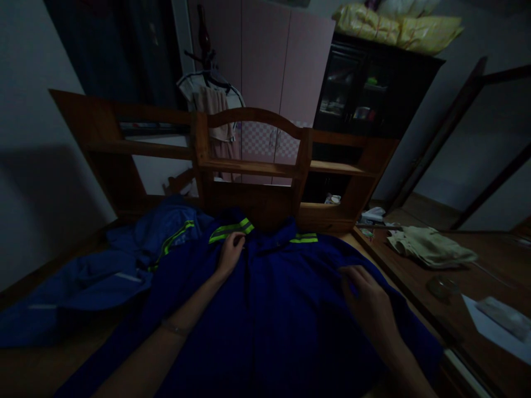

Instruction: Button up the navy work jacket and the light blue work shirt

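Note:
A dark blue work jacket (282, 298) lies spread out in front of me, its collar toward the wooden headboard-like shelf. Yellow-green reflective strips (305, 238) cross its shoulders. My left hand (232, 253) is at the upper front, beside the left-hand strip, with thumb and fingers curled together on the cloth. Over the right side of the jacket, my right hand (369, 296) has its fingers bent toward the thumb, seemingly pinching the fabric. Dim light blurs the fingertips of both hands. The lower part of the jacket runs out of view.
Lighter blue clothing (103, 276) with a reflective strip lies to the left. Beyond the jacket stands a wooden shelf unit (253, 166). On the right, a brown table (493, 251) holds folded pale cloth (429, 246), a glass jar (442, 286) and white paper (498, 326).

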`<state>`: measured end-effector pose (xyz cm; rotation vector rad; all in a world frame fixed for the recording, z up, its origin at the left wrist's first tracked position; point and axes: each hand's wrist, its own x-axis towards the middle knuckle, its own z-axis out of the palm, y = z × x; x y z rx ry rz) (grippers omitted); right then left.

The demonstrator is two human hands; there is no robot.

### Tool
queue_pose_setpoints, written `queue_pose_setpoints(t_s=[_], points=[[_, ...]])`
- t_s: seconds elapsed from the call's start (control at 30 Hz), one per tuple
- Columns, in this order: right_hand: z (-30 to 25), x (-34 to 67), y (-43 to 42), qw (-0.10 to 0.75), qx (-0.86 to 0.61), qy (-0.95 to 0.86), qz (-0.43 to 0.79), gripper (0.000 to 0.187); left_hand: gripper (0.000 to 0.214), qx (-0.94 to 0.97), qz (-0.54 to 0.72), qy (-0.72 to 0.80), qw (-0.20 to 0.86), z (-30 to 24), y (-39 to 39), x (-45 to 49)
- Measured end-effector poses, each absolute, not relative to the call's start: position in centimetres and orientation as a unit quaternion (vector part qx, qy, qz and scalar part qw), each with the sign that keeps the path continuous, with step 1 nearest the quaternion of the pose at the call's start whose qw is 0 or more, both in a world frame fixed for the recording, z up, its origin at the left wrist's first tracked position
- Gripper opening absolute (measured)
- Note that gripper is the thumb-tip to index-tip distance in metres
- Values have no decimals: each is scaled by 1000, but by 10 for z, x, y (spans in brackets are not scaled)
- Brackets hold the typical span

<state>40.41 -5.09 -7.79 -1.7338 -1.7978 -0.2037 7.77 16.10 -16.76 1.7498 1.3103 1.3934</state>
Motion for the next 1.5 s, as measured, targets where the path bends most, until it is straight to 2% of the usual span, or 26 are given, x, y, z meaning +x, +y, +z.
queue_pose_setpoints(t_s=[0.1,0.17,0.27,0.47,0.6,0.73,0.87,1.0,1.07,1.13,1.23,1.3,1.4,1.5], points=[[-77,346,0,322,-599,-726,100,22,32,627,519,504,289,-175,166,74],[-89,317,40,336,-566,-702,272,24,32,634,507,502,298,-177,166,74],[-107,293,98,355,-551,-675,339,43,34,663,478,490,302,-173,160,75],[-126,282,142,448,-515,-660,313,66,45,704,432,498,265,-157,159,81],[-141,284,138,482,-482,-687,253,84,64,704,420,521,239,-154,170,94],[-146,289,140,485,-473,-690,255,98,59,706,405,518,264,-150,174,98],[-142,293,141,476,-468,-689,281,103,59,727,372,479,323,-134,160,69],[-137,292,135,501,-431,-684,309,99,61,753,223,434,441,-115,125,26],[-133,289,131,520,-394,-690,314,94,65,749,173,439,466,-108,111,16],[-130,286,127,529,-371,-697,310,92,57,756,197,460,421,-102,108,19],[-127,282,124,524,-370,-701,311,93,32,749,338,494,283,-98,122,45],[-127,281,124,518,-376,-701,315,93,30,720,412,511,227,-99,137,68],[-127,280,124,518,-373,-703,314,88,34,691,462,516,209,-106,151,100],[-129,281,125,515,-364,-711,311,84,41,658,506,478,288,-120,156,119]])
